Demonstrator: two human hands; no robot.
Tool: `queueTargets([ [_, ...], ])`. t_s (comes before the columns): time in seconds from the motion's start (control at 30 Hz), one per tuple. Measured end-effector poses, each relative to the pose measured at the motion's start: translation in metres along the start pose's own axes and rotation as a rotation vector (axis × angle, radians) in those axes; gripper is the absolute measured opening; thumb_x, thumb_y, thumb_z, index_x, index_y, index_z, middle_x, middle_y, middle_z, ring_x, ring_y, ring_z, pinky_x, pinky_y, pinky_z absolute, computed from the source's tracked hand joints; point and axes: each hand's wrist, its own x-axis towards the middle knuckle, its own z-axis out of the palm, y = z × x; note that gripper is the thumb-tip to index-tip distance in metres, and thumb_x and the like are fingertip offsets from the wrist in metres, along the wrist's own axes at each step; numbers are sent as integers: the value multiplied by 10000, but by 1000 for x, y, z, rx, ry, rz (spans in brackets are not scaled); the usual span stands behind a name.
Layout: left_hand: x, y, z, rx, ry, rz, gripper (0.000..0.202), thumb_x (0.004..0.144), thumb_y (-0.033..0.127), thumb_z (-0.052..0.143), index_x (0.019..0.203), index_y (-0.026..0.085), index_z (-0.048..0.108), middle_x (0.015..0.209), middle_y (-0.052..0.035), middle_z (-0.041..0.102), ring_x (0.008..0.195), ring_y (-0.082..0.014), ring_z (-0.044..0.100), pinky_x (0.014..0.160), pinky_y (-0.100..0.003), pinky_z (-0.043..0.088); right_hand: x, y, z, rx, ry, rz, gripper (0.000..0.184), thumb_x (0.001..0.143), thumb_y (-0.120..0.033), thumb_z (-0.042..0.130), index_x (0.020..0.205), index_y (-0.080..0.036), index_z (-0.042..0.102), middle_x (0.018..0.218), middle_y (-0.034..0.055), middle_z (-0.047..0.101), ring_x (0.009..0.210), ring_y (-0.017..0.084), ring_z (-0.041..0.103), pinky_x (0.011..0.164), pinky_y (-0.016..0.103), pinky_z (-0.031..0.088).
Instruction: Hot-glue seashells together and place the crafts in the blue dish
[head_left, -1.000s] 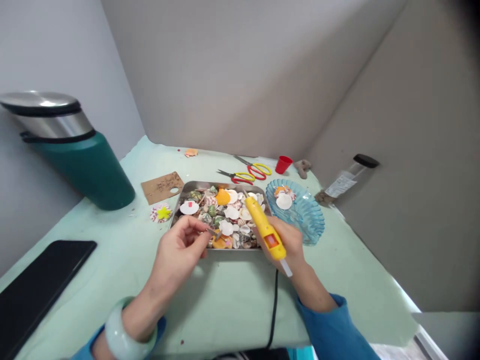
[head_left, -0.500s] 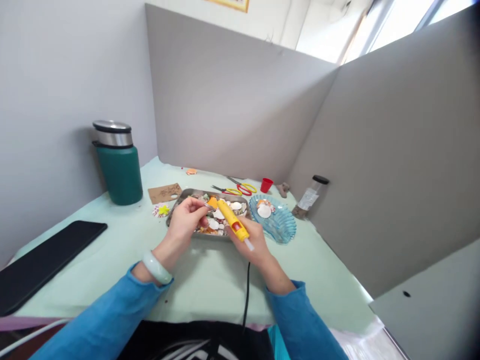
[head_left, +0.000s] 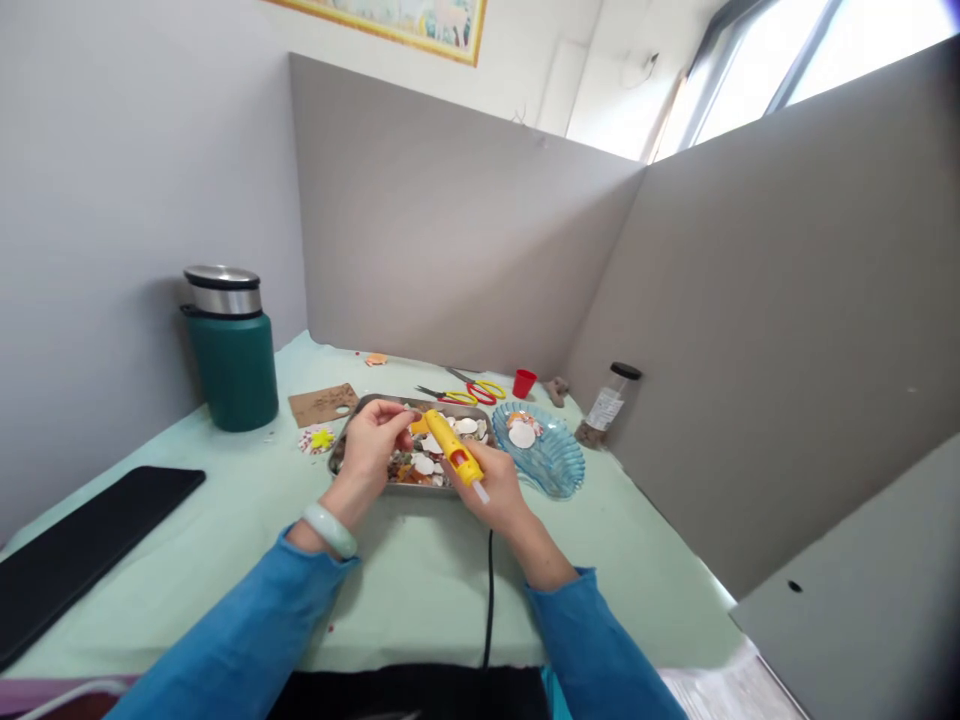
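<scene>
My right hand (head_left: 491, 487) is wrapped round a yellow hot glue gun (head_left: 454, 447), a clear glue stick jutting from its rear end and a black cord hanging below. Its front end points up and left towards the fingertips of my left hand (head_left: 373, 445). Those fingers are pinched on something small and dark that I cannot make out. Both hands are above a metal tray (head_left: 420, 490) filled with shells. White shells (head_left: 424, 464) and orange pieces show between the hands; the rest of the tray's contents is partly hidden by them.
On the right sit a blue shell-shaped dish (head_left: 555, 463) with shells, a red cup (head_left: 524, 383) and a jar (head_left: 609, 405). Scissors (head_left: 480, 392) lie behind the tray. A brown card (head_left: 322, 404), a green bottle (head_left: 234, 360) and a black mat (head_left: 97, 550) are left. Grey partitions enclose the table.
The view has tilted up slightly, so the scene sits lower. My hands stay close together over the tray, with the glue gun's front end still near my left fingertips.
</scene>
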Motion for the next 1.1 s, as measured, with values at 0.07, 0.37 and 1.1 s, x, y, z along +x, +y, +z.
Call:
queueTargets([
  [0.07,4,-1,2,-18,8,-22,266,562,254,742,703,155,539,562,23,613,402,-68,492,423,-197,389,7,1,1,-11,-5,4,113,832,-278,545,850,-183,602,712,17,616,624,151,550,604,235,410],
  [0.37,15,-10,0,32,14,23,249,571,264,745,687,160,551,473,54,548,393,-84,497,439,-204,394,9,5,1,-33,-50,-26,129,827,-296,546,825,-184,608,693,4,619,597,140,545,578,219,391],
  [1.1,8,-16,-2,38,-43,64,328,566,322,775,771,143,592,485,54,555,406,-86,500,456,-202,385,1,7,1,-166,-58,-62,254,712,-162,536,943,-177,638,838,60,700,706,184,616,635,243,417],
])
